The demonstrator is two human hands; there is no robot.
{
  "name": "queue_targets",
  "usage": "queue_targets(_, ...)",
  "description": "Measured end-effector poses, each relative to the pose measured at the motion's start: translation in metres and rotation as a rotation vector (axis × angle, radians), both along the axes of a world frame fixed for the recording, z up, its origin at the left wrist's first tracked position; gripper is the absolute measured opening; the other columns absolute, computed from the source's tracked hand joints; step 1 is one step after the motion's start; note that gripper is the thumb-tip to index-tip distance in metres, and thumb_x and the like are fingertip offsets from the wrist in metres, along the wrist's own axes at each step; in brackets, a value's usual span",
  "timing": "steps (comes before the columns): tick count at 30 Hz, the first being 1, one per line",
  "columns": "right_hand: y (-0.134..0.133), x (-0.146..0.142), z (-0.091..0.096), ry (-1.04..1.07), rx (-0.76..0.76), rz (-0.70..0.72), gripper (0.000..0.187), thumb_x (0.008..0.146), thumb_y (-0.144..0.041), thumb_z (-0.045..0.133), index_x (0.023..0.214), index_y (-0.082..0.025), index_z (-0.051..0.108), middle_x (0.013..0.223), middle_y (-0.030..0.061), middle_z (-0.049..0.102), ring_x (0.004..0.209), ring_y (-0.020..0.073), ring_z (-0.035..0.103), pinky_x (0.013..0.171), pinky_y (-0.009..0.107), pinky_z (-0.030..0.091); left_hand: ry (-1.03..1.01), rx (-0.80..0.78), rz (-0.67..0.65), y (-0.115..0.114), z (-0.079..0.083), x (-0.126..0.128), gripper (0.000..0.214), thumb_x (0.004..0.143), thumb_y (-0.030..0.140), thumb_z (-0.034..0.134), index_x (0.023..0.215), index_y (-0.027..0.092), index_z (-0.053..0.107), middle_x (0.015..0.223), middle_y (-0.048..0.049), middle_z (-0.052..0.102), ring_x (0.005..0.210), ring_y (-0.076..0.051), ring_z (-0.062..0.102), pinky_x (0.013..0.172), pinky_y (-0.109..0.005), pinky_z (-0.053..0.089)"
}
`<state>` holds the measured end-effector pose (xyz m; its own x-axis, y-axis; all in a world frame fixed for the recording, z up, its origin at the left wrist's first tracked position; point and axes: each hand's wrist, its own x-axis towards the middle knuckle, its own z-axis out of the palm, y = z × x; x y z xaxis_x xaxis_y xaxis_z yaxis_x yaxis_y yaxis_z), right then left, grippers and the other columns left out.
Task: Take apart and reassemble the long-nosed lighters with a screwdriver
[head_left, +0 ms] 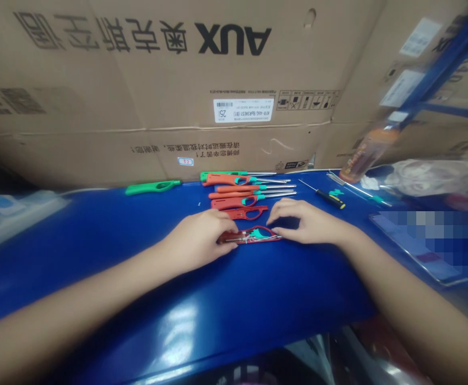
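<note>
A red long-necked gas lighter (246,236) lies opened on the blue table, its inner parts and green trigger showing. My left hand (201,238) grips its handle end between thumb and fingers. At the other end, by the trigger loop, my right hand (304,222) curls with thumb and index fingertips close together on the lighter. Just behind lies a loose red casing half (244,213). Beyond that, several red and orange lighters (234,202) with metal necks lie in a row, with a green lighter (223,175) at the back.
A green lighter casing (152,187) lies at the back left of the blue table (258,289). A screwdriver (330,198), green bits (336,192), a drink bottle (368,152), a plastic bag (438,179) and a phone-like flat object (418,248) are at right. Cardboard boxes (157,80) wall the back.
</note>
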<state>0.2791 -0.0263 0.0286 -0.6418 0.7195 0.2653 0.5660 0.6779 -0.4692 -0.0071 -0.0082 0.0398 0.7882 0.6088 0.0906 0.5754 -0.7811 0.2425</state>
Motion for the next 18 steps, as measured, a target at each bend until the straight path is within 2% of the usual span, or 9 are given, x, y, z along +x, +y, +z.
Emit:
queue_targets(6,-0.001,-0.002,-0.001,-0.015,-0.138,0.034,0.006,0.089,-0.02,0.065,0.09,-0.02,0.071,0.093,0.0032,0.071,0.092,0.017,0.064,0.087,0.033,0.05,-0.085,0.044,-0.111,-0.01,-0.013,0.01,0.021,0.097,0.021,0.055,0.114,0.022,0.067,0.112,-0.0058,0.07,0.108,-0.023,0.063,0.091,-0.036,0.054)
queue_targets(11,-0.003,-0.006,-0.001,-0.058,-0.132,0.014,0.007,0.088,-0.018,0.063,0.087,-0.02,0.07,0.09,0.003,0.07,0.09,0.0174,0.062,0.084,0.033,0.05,-0.051,0.105,-0.137,-0.01,-0.026,0.012,0.026,0.101,0.021,0.047,0.119,0.021,0.066,0.115,-0.007,0.07,0.106,-0.023,0.066,0.089,-0.038,0.056)
queue_targets(18,-0.004,-0.006,-0.001,-0.069,-0.149,-0.011,0.009,0.088,-0.016,0.062,0.088,-0.02,0.071,0.091,0.0025,0.07,0.09,0.0169,0.063,0.083,0.032,0.05,-0.051,0.152,-0.144,-0.011,-0.028,0.012,0.03,0.103,0.022,0.043,0.124,0.024,0.065,0.119,-0.0054,0.07,0.107,-0.023,0.066,0.086,-0.038,0.058)
